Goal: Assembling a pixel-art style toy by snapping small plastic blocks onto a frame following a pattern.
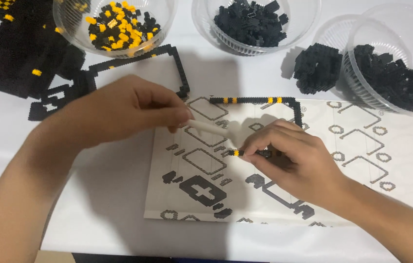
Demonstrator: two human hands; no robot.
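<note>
While right hand (294,158) pinches brick strip (257,153), left hand (123,109) holds white tool (206,127).

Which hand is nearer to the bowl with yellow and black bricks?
Left. The left hand is just below that bowl; the right hand is farther, lower right.

Your left hand (123,109) and right hand (294,156) are both bare: no gloves, no finger covers. No rings show on any visible finger. Your left forearm enters from seven o'clock and your right forearm from five o'clock; both are uncovered right to the frame edge, with no sleeve, cuff or hem in view. Neither wrist carries a watch, band or bracelet. The fingernails that can be seen on your left hand are short and plain; those on your right hand are too small to judge. No tape, dressings or markings appear anywhere on either arm.
</note>
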